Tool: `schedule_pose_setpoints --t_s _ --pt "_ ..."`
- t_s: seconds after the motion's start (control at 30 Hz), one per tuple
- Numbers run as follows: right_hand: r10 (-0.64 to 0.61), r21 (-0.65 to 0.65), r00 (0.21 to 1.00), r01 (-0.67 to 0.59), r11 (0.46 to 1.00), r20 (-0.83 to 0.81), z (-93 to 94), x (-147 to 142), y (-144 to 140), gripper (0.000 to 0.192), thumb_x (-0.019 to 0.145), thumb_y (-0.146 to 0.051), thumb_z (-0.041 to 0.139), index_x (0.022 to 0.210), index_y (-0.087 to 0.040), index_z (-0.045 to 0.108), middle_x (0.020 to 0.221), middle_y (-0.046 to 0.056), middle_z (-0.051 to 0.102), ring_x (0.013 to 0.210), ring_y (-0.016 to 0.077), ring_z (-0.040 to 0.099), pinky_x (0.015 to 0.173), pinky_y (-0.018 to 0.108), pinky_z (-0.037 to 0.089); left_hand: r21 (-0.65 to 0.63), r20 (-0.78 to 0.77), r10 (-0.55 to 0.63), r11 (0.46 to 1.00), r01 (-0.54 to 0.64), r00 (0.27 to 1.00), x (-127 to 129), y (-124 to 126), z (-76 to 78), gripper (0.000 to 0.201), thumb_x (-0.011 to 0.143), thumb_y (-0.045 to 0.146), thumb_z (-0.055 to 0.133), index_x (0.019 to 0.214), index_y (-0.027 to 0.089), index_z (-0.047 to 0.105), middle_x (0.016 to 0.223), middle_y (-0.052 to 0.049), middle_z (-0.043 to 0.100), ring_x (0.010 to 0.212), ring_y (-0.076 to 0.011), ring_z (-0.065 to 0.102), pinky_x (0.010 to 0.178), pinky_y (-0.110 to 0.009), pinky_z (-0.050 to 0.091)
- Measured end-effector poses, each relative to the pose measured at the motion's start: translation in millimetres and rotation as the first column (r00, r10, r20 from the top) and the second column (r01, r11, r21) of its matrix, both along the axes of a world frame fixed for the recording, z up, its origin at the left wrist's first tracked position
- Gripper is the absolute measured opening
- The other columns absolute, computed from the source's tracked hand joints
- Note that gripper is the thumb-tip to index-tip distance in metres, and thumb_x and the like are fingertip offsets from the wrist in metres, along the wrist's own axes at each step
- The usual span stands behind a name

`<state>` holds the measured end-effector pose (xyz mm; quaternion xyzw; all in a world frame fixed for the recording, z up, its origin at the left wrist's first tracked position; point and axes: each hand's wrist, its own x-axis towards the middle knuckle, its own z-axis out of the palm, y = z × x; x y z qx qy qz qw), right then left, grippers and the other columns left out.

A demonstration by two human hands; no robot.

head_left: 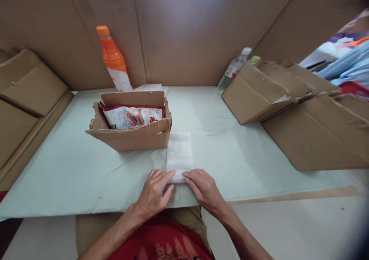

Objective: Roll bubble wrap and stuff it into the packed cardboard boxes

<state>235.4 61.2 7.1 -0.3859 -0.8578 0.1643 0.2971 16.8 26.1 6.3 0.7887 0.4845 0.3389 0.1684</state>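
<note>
My left hand (154, 192) and my right hand (203, 189) rest side by side at the near edge of the pale green table sheet (72, 171). Both press their fingertips on the near end of a flat, whitish clear plastic packet (179, 152) that lies lengthwise on the sheet. Just left of the packet stands a small open cardboard box (135, 137). Inside it lies a red and white snack bag (131, 116).
An orange bottle (113, 58) stands behind the box against the cardboard back wall. A clear water bottle (234, 70) leans at the back right beside folded cardboard boxes (268, 93). More flattened cardboard (25, 95) lines the left side.
</note>
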Motion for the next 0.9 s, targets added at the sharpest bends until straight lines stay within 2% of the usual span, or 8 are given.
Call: schedule_pose_setpoints --t_s 0.1,0.2,0.37,0.5,0.6,0.67,0.8,0.9 --pt "-0.078 -0.022 0.994 0.076 0.997 -0.078 8.5 0.7 -2.2 0.018 0.100 -0.019 0.053 0.110 -0.021 0.067 0.095 0.005 0.075 0.086 0.0187 0.069 0.077 0.033 0.056 -0.097 0.054 0.102 0.991 -0.096 0.993 3.4 2.5 -3.7 0.033 0.090 0.015 0.054 0.123 0.016 0.062 0.088 -0.006 0.072 0.078 -0.0193 0.065 0.073 -0.032 0.054" --pt "-0.195 0.162 0.976 0.209 0.964 -0.097 12.3 1.4 -10.1 0.021 0.097 -0.017 0.057 0.115 -0.021 0.064 0.107 0.009 0.072 0.099 0.0229 0.066 0.085 0.039 0.052 -0.149 0.031 0.170 0.975 -0.164 0.985 7.0 12.8 -6.9 0.035 0.088 0.017 0.057 0.122 0.016 0.062 0.081 -0.003 0.072 0.069 -0.0173 0.065 0.069 -0.030 0.054" --pt "-0.146 0.230 0.982 0.117 0.966 0.115 2.3 -2.5 -18.6 0.023 0.096 -0.014 0.054 0.115 -0.021 0.065 0.125 0.011 0.067 0.118 0.0287 0.059 0.092 0.045 0.047 -0.055 -0.061 0.199 0.978 -0.203 0.978 8.8 23.7 -6.3 0.032 0.090 0.019 0.057 0.122 0.014 0.062 0.092 -0.008 0.071 0.081 -0.0222 0.067 0.076 -0.035 0.056" --pt "-0.145 0.185 0.987 0.130 0.974 0.067 -5.2 -4.1 -13.8 0.023 0.097 -0.011 0.051 0.114 -0.020 0.066 0.111 0.009 0.073 0.105 0.0241 0.065 0.086 0.041 0.049 0.083 -0.030 0.122 0.989 -0.119 0.992 6.2 13.9 -3.4 0.034 0.090 0.024 0.062 0.122 0.014 0.061 0.120 -0.015 0.065 0.109 -0.0291 0.062 0.093 -0.044 0.052" --pt "-0.075 0.044 0.997 0.076 0.996 -0.022 -1.1 -1.2 -12.6 0.022 0.099 -0.015 0.052 0.114 -0.021 0.066 0.098 0.006 0.076 0.086 0.0192 0.069 0.078 0.036 0.053 0.034 0.021 0.003 0.999 -0.003 1.000 3.6 1.3 -2.4 0.032 0.091 0.015 0.056 0.123 0.015 0.060 0.108 -0.011 0.070 0.099 -0.0245 0.063 0.088 -0.041 0.051" --pt "-0.047 -0.040 0.997 0.045 0.998 -0.059 4.0 1.6 -14.3 0.021 0.100 -0.019 0.052 0.115 -0.022 0.066 0.097 0.004 0.076 0.084 0.0179 0.069 0.076 0.033 0.054 -0.041 0.062 0.019 0.999 -0.016 0.998 2.7 -3.8 -3.1 0.032 0.092 0.013 0.053 0.123 0.015 0.059 0.096 -0.008 0.070 0.089 -0.0218 0.063 0.080 -0.038 0.052" --pt "-0.161 0.112 0.985 0.168 0.979 -0.067 10.8 4.6 -19.2 0.022 0.097 -0.022 0.057 0.118 -0.021 0.064 0.116 0.010 0.070 0.106 0.0236 0.066 0.087 0.039 0.053 -0.115 0.055 0.130 0.986 -0.123 0.990 3.1 2.4 -5.7 0.033 0.091 0.017 0.055 0.123 0.016 0.060 0.091 -0.007 0.071 0.083 -0.0216 0.064 0.078 -0.037 0.053" --pt "-0.134 0.193 0.990 0.123 0.974 0.045 9.0 2.1 -19.5 0.024 0.095 -0.021 0.059 0.118 -0.021 0.064 0.126 0.013 0.066 0.116 0.0282 0.060 0.092 0.045 0.049 -0.100 0.011 0.175 0.980 -0.173 0.985 4.8 14.2 -5.5 0.033 0.092 0.018 0.054 0.124 0.016 0.060 0.100 -0.010 0.070 0.092 -0.0232 0.066 0.084 -0.039 0.054"
